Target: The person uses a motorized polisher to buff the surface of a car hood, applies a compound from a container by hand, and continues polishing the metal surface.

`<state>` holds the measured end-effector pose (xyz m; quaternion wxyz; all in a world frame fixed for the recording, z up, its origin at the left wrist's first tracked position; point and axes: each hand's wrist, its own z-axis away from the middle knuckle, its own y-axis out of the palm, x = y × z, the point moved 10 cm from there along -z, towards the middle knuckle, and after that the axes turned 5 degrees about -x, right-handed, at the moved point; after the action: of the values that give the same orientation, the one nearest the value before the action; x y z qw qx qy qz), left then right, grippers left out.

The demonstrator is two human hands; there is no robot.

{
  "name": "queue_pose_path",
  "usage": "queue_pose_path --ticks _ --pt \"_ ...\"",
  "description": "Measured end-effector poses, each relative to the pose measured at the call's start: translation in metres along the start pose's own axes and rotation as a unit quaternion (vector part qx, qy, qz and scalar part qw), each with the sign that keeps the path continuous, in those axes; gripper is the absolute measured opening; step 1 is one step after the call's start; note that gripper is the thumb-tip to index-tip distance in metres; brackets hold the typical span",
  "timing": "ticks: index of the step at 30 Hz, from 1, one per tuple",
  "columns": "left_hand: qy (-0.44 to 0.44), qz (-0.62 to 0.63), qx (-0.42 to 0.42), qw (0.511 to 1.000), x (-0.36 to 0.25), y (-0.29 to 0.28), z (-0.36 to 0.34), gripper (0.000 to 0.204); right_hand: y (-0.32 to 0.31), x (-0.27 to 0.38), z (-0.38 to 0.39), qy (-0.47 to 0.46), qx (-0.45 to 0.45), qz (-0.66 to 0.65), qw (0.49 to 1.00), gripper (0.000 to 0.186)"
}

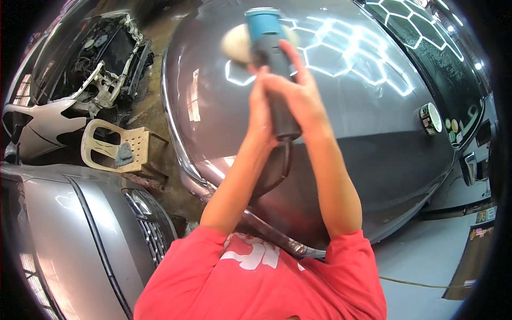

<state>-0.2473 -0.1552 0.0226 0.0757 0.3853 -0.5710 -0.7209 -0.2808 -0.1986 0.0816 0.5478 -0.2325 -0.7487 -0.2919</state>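
A power polisher (276, 64) with a blue head, dark grey body and blurred cream pad (232, 42) is over the glossy dark grey bonnet (362, 112), toward its far part. My left hand (260, 101) is wrapped round the left side of the polisher's body. My right hand (298, 96) grips its right side, fingers reaching forward along it. The black cord (285, 168) hangs from the tool's near end, between my forearms. Hexagonal lights reflect in the paint around the pad. Whether the pad is touching the paint is hard to tell.
An open tub (430, 118) sits by the windscreen (442, 58) at right. At left are a partly dismantled car (64, 114), a plastic chair (93, 144) with a grey cloth (124, 153), and a silver car (53, 224) near me. A yellow hose or cable (416, 284) lies at lower right.
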Motion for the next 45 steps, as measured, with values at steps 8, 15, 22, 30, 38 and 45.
queue_pose_path --ticks 8,15,22,30,38,45 --pt "-0.103 0.001 0.082 0.991 0.069 0.072 -0.013 0.048 -0.081 0.050 0.010 -0.036 -0.123 0.017 0.992 0.076" --pt "-0.010 -0.030 0.006 0.999 0.022 0.013 0.007 0.050 -0.024 0.013 0.018 -0.030 -0.038 -0.017 0.999 0.079" --pt "0.097 -0.029 -0.044 0.994 -0.052 -0.077 0.033 0.045 0.075 -0.028 0.036 0.020 0.108 -0.014 0.994 0.074" --pt "0.121 -0.022 -0.107 0.987 -0.051 -0.068 0.057 0.050 0.074 -0.032 0.045 0.024 0.140 -0.022 0.990 0.067" --pt "-0.009 -0.067 -0.027 0.997 0.016 0.000 0.020 0.043 -0.024 0.012 0.036 -0.045 -0.059 -0.027 0.997 0.071" --pt "-0.089 -0.078 0.075 0.990 0.047 0.049 0.020 0.051 -0.060 0.034 0.038 -0.045 -0.109 -0.062 0.991 0.070"
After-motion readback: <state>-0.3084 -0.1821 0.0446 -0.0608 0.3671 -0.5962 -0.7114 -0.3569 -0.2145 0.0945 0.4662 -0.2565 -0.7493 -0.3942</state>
